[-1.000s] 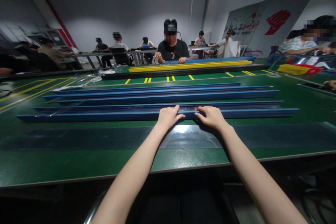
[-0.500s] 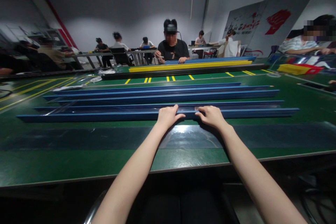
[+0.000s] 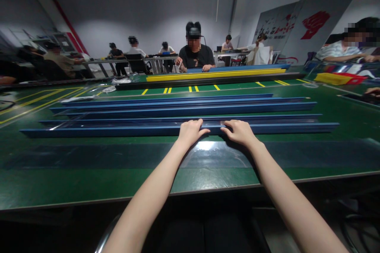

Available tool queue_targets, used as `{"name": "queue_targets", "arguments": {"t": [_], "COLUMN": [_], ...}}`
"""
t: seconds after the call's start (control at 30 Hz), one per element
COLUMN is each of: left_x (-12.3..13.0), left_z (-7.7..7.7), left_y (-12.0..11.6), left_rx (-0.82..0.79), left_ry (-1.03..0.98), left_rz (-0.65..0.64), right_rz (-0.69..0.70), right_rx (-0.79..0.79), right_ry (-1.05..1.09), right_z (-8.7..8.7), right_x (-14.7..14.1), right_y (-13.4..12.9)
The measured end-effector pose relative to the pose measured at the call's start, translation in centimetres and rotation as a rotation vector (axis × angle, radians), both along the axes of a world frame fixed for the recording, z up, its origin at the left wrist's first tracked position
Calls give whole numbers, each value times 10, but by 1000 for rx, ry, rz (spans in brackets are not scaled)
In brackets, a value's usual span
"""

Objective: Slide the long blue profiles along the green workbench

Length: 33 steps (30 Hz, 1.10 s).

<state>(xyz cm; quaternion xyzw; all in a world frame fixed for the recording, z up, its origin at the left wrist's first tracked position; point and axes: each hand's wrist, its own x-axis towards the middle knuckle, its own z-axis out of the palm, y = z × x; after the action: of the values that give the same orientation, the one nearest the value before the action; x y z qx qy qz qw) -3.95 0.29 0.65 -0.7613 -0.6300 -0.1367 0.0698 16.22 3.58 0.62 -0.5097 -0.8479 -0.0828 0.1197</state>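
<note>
My left hand (image 3: pixel 190 131) and my right hand (image 3: pixel 241 131) both grip the nearest long blue strip (image 3: pixel 103 131) around its middle. The thumbs lie on its front face, with the other fingers bent over the top edge and partly hidden behind it. A short gap parts the two hands. Just behind runs another blue strip (image 3: pixel 276 117), with shiny clear film between the two. In front, under my wrists, a long clear plastic sheet (image 3: pixel 118 156) lies flat along the table.
Farther back on the green table (image 3: pixel 142 184) lie more blue strips (image 3: pixel 190 109), a black strip (image 3: pixel 231 80) and a yellow strip (image 3: pixel 213 74). A co-worker (image 3: pixel 196 53) sits opposite. Yellow and red trays (image 3: pixel 329 78) stand at the right, near another person (image 3: pixel 344 49).
My hands keep the same hold on the blue strip. The co-worker opposite has shifted one raised hand slightly; at the right edge another person's hand has come further into view.
</note>
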Motion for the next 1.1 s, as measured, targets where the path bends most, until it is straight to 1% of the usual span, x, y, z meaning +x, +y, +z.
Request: {"name": "queue_targets", "arguments": {"t": [0.13,0.3,0.6,0.83,1.1], "left_x": [0,0,-2,-2,-3], "left_z": [0,0,-5,-4,-3], "left_y": [0,-1,1,0,0], "left_rx": [23,20,91,126,121], "left_ry": [10,17,28,28,7], "left_rz": [-32,-30,-87,-97,-102], "right_rz": [26,68,57,72,163], "right_rx": [15,32,54,66,98], "right_ry": [9,58,141,152,207], "right_z": [-1,-3,-8,-7,-3], "right_x": [1,-2,0,0,-6], "right_y": [0,0,3,3,-2]}}
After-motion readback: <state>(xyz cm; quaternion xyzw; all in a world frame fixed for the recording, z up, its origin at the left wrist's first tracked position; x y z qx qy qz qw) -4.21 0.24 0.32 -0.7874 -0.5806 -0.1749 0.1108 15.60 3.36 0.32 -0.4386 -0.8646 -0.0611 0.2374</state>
